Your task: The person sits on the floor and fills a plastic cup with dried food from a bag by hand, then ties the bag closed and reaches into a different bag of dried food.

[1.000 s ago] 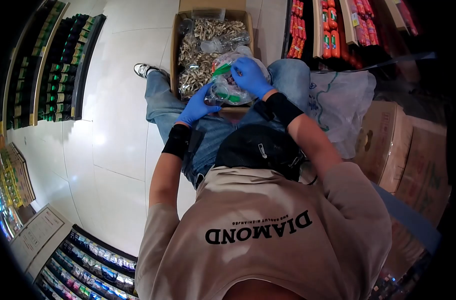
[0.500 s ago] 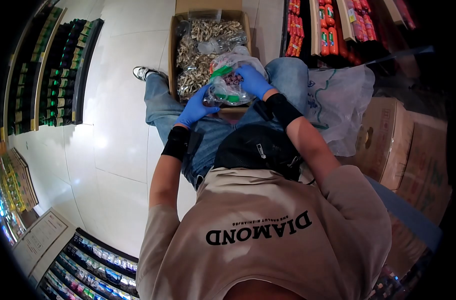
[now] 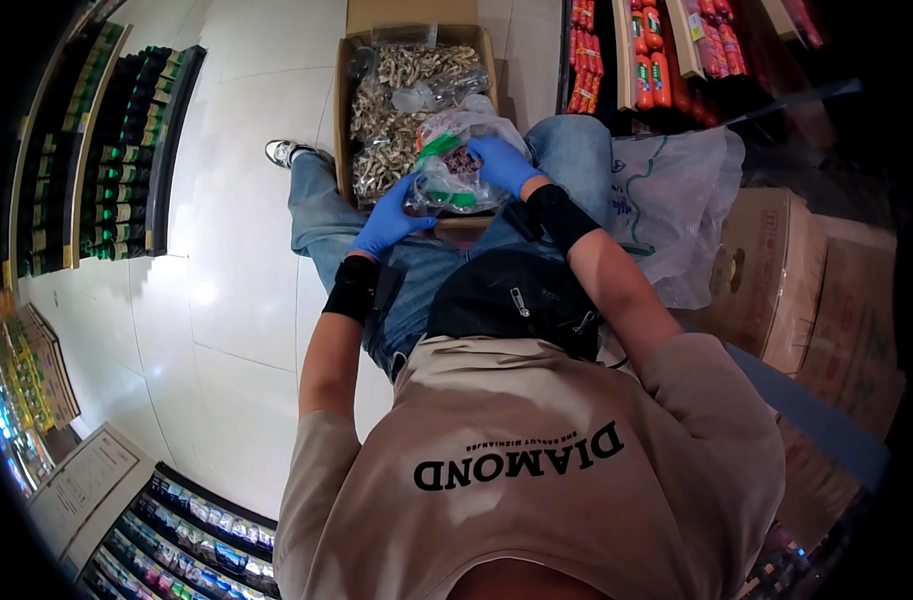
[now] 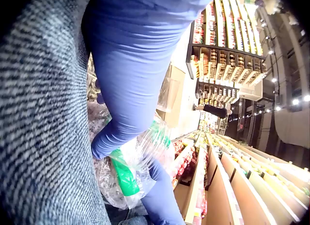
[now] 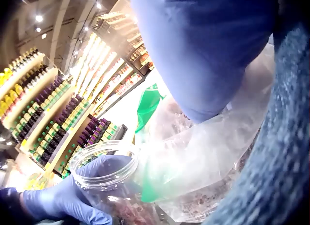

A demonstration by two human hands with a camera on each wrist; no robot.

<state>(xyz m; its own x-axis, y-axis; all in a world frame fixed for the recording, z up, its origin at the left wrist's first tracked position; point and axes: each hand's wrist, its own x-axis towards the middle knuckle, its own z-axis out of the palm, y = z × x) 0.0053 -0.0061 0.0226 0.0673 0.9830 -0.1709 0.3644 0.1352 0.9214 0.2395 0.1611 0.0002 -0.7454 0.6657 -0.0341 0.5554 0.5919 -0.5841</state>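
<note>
My blue-gloved left hand (image 3: pixel 384 218) grips a clear plastic jar (image 5: pixel 121 201). The jar has an open mouth and holds reddish pieces; in the right wrist view the fingers and thumb curve round its side. Right beside it lies a clear plastic bag (image 5: pixel 208 147) with green strips (image 3: pixel 438 146), full of small dark reddish-purple dried pieces (image 3: pixel 459 162). My right hand (image 3: pixel 503 165), also gloved in blue, reaches down into the bag's opening. Its fingertips are hidden by the bag, and I cannot tell whether they pinch anything.
An open cardboard box (image 3: pixel 344 120) stands between the legs, holding dried mushroom-like strips (image 3: pixel 386 160) and clear plastic packaging (image 3: pixel 426 97). To the right are a white plastic bag (image 3: pixel 676 215) and cardboard cartons (image 3: pixel 766 270). Shelves of bottles (image 3: pixel 121 165) and red sausages (image 3: pixel 651 80) flank the person.
My right hand has shifted right and down from above the bag's middle into its opening, uncovering the dark dried pieces. The left hand keeps its place at the jar.
</note>
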